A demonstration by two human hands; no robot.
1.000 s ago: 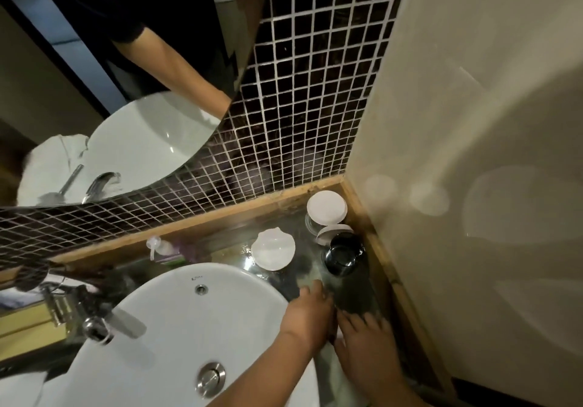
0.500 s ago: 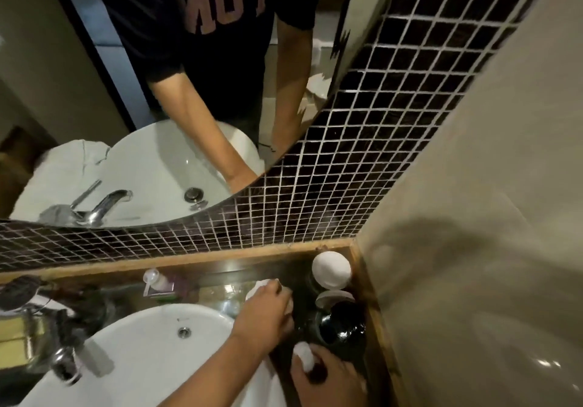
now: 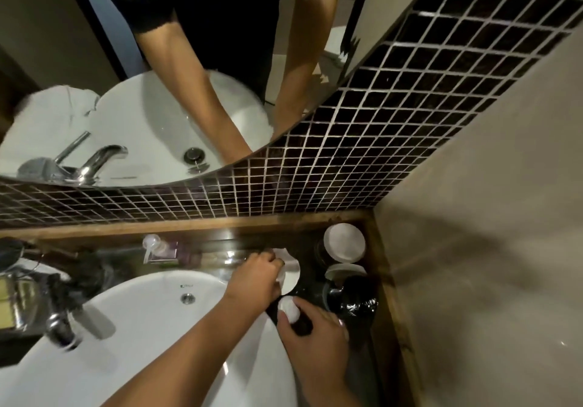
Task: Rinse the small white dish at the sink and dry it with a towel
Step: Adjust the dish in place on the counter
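Small white scalloped ceramic dish (image 3: 291, 272) is sitting on the dark counter just right of the white oval basin (image 3: 132, 327), and the left hand (image 3: 257, 275), bare a second ago, is now closing over its near edge, so pickup is beginning. Right hand (image 3: 310, 332) is clasping a small dark bottle with a white cap (image 3: 291, 312).

white dish (image 3: 291, 275) on dark counter

Dim, warm light; deep shadow over the counter corner (image 3: 372, 280). Glare spots on the wet countertop and faucet (image 3: 60, 327), which is motion-blurred. Strong wide-angle bending of tile lines (image 3: 410, 122).
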